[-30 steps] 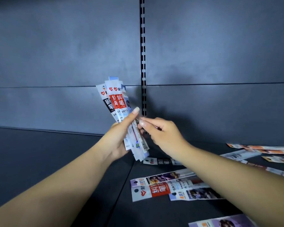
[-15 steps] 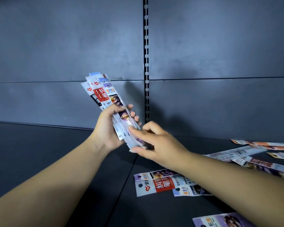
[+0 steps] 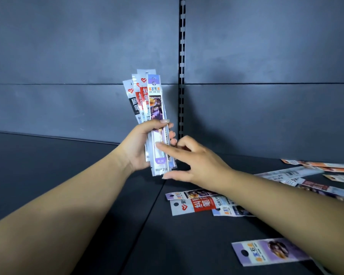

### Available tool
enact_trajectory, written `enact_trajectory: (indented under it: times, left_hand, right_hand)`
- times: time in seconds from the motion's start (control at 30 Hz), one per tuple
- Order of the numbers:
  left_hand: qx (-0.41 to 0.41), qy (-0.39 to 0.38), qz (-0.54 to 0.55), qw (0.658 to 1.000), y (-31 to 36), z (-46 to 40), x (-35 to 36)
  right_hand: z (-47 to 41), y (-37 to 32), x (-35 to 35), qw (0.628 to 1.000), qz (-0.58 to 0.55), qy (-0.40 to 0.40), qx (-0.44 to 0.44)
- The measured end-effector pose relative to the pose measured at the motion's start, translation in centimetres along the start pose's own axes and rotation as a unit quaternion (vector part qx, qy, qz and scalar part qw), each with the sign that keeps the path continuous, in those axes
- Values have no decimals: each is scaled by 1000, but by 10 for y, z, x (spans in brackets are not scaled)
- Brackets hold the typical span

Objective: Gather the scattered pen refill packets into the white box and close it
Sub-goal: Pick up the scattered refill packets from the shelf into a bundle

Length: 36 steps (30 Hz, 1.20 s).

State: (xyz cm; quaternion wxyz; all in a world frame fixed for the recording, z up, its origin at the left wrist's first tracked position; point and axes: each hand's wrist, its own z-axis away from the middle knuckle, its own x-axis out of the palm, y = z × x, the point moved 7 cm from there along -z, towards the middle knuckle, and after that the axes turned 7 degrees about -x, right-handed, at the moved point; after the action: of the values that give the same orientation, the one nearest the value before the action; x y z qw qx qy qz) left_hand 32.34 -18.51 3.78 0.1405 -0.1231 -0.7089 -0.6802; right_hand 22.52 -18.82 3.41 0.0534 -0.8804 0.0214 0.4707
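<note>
Standing upright in left hand [image 3: 139,147]: packets [image 3: 147,108]

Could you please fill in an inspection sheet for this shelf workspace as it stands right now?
Surface: dark shelf, with a seam running down its middle.
Job's things: a bundle of refill packets is held upright; a red-label packet and a purple packet lie flat on the shelf, with more loose packets at far right. The white box is not in view.
Clutter: nothing seen.
Grippers: left hand is closed around the bundle; right hand is open, its fingers touching the bundle's lower end.
Cables: nothing seen.
Surroundings: dark back panels, divided by a slotted upright.
</note>
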Motion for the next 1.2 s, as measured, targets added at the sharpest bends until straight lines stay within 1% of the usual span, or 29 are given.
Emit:
enact_trajectory:
  times: [0.07,0.13,0.23,0.27,0.3,0.33,0.4,0.43,0.47,0.5,0.53,0.63,0.73,0.77,0.83,0.9,0.97,1.0,1.03,1.07,1.1,1.13,1.17,1.2]
  left_hand:
    - [0,-13,-8,1000,1,0,2]
    - [1,-21,-18,1000,2,0,3]
    - [17,-4,-20,1000,3,-3,-1]
    - [22,3,-12,1000,3,-4,-3]
    - [24,10,-8,1000,2,-5,-5]
    - [24,15,-11,1000,1,-6,-6]
    - [19,14,-36,999,-3,-8,-7]
    - [16,9,-51,999,-5,-9,-6]
    - [14,5,-66,998,-7,-10,-5]
    - [13,0,-78,997,-8,-11,-4]
    - [12,-3,-85,996,-9,-12,-4]
    - [4,-4,-89,996,-15,-14,-2]
    - [2,-10,-94,996,-15,-13,0]
    - [2,-16,-95,995,-16,-13,2]
    - [5,-29,-95,995,-15,-12,7]
    - [14,-43,-87,995,-13,-11,12]
    - [40,-42,-79,995,-6,-9,14]
    - [54,-41,-72,995,-1,-8,13]
    - [66,-46,-58,995,4,-6,13]
    - [71,-56,-41,995,8,-4,13]
    - [71,-68,-29,995,10,-3,14]
    - [64,-76,-27,995,10,-2,15]
    - [54,-79,-37,995,7,-3,15]
    - [43,-77,-53,995,3,-4,14]
  right_hand:
    - [0,-1,1,1000,-22,-1,5]
    - [-3,-3,-3,997,-77,6,12]
    - [-12,0,-32,989,-117,88,-1]
    - [-15,6,-43,987,-124,103,16]
    - [-16,15,-51,986,-136,84,51]
    - [-13,25,-53,983,-150,26,99]
    - [6,45,-50,958,-157,-135,197]
    - [21,56,-46,941,-144,-198,234]
    - [35,65,-42,927,-119,-245,259]
    - [47,72,-36,917,-91,-277,274]
    - [56,78,-31,913,-75,-285,282]
    - [63,89,-24,916,-81,-251,301]
    - [64,87,-22,906,-82,-285,303]
    - [65,85,-22,903,-91,-284,308]
    - [63,84,-28,909,-106,-253,313]
    - [57,87,-43,927,-93,-200,303]
    - [51,90,-60,938,-91,-151,299]
    - [51,89,-66,937,-111,-144,299]
    - [51,86,-69,931,-155,-147,297]
    - [53,81,-70,916,-215,-158,299]
    - [54,74,-69,899,-269,-178,297]
    - [55,68,-66,888,-298,-200,287]
    - [55,62,-62,888,-296,-226,270]
    - [54,57,-55,895,-265,-259,248]
